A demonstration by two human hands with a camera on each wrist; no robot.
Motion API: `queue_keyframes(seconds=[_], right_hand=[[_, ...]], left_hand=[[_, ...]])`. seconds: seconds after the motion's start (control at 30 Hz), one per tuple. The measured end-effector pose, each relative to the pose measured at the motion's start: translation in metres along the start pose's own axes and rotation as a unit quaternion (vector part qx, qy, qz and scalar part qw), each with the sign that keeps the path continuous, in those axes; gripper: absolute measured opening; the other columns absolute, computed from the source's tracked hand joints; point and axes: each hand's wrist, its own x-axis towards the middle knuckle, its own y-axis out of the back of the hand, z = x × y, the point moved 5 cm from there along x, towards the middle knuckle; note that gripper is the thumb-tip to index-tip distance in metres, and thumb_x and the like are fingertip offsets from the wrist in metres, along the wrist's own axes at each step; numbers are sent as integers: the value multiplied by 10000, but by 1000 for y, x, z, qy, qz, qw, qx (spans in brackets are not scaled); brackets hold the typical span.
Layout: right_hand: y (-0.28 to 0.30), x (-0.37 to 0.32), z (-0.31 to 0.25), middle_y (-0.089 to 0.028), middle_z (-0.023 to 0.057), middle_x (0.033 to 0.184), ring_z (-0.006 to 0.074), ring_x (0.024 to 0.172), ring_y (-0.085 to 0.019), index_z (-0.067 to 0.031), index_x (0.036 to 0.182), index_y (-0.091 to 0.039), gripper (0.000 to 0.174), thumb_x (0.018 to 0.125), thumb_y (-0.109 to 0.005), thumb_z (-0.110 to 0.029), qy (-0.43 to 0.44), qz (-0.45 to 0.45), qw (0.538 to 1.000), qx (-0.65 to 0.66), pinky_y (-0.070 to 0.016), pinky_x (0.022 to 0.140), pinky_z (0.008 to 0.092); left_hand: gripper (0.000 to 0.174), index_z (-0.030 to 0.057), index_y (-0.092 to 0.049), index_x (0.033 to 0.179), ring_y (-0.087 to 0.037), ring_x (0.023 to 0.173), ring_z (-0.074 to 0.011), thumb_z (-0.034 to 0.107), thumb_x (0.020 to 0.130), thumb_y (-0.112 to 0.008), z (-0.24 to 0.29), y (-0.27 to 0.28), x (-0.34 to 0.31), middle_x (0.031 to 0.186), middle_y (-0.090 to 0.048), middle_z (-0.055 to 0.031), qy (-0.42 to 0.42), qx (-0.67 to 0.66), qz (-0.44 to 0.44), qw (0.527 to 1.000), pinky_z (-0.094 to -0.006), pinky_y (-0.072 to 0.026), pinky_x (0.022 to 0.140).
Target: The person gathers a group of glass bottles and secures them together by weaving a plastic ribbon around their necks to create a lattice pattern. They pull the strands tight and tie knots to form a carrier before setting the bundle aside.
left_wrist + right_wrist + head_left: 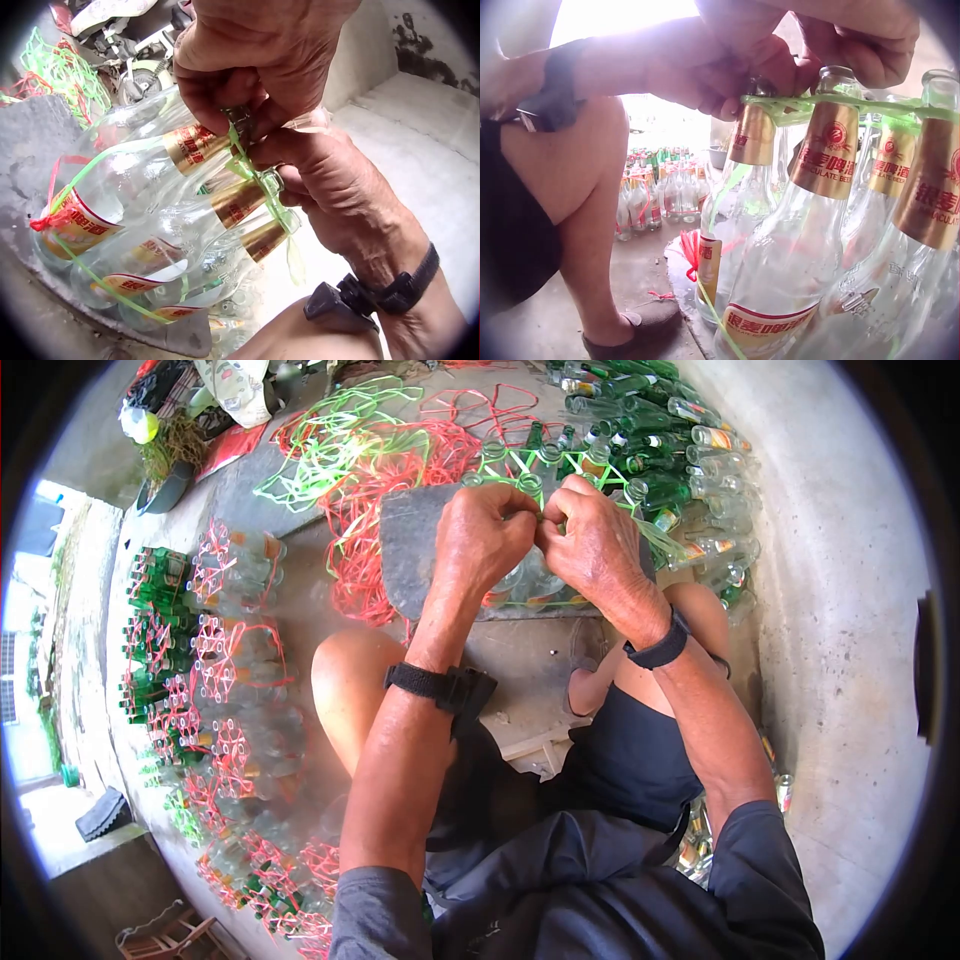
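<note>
Clear glass beer bottles (769,262) with gold neck labels stand bundled close together on a dark slab (408,540). Light green plastic strap (791,112) runs around their necks, and a lower green band, knotted with red strap (54,223), circles the bodies. In the head view my left hand (487,538) and right hand (597,542) meet above the bundle. Both have curled fingers pinching the green strap at a bottle neck; the fingers partly hide the pinched part. A loose strap end (296,259) hangs beside the necks in the left wrist view.
Tangled red strap (365,545) and green strap (350,445) lie left of the slab. Green bottles (640,435) and clear ones line the right wall (820,560). Strapped bottle bundles (235,660) stand along the left. My bent knees flank the slab's near side.
</note>
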Motion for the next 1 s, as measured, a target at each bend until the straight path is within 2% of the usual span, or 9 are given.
queue_keyframes(seconds=[0.23,0.4,0.53,0.6,0.83,1.0], right_hand=[[6,-5,2,-650,155,972,424,869,-686,-26,870,-680,61,828,-693,-67,51,5,998,35,-547,751,524],[15,-14,0,-655,141,1060,379,912,-706,-21,965,-716,153,820,-675,3,70,37,996,30,-575,787,475],[13,-16,-2,-656,129,1061,365,913,-711,-28,966,-726,147,823,-697,-8,77,41,996,35,-577,789,464],[9,-15,4,-658,125,1052,352,910,-712,-30,936,-728,110,826,-726,-28,37,34,997,51,-577,789,455],[5,-10,6,-665,127,1016,344,902,-711,-31,858,-732,52,828,-760,-64,33,52,996,60,-576,783,452],[2,-5,10,-698,131,1054,342,959,-728,-55,859,-760,49,826,-774,-88,-3,24,998,55,-582,805,435]], left_hand=[[194,-47,-775,992,-623,685,-77,94,881,-700,0,1,-1,806,-742,-48,0,-6,0,1000,-278,-514,619],[194,-45,-769,1004,-621,690,-77,95,891,-695,0,0,-1,820,-742,-39,13,-10,-1,1000,-281,-515,622],[203,-45,-768,1022,-621,696,-75,91,896,-684,0,0,-1,842,-751,-47,12,-17,-4,1000,-280,-517,627],[212,-43,-766,1039,-627,702,-76,90,899,-678,0,0,-2,865,-761,-52,11,-27,-7,1000,-278,-523,632],[220,-34,-769,1054,-642,704,-84,92,900,-678,-1,0,-1,880,-770,-51,12,-25,-8,1000,-280,-536,640],[226,-12,-782,1072,-644,702,-85,100,903,-683,-2,0,0,878,-771,-57,5,-11,-17,1000,-283,-544,648]])
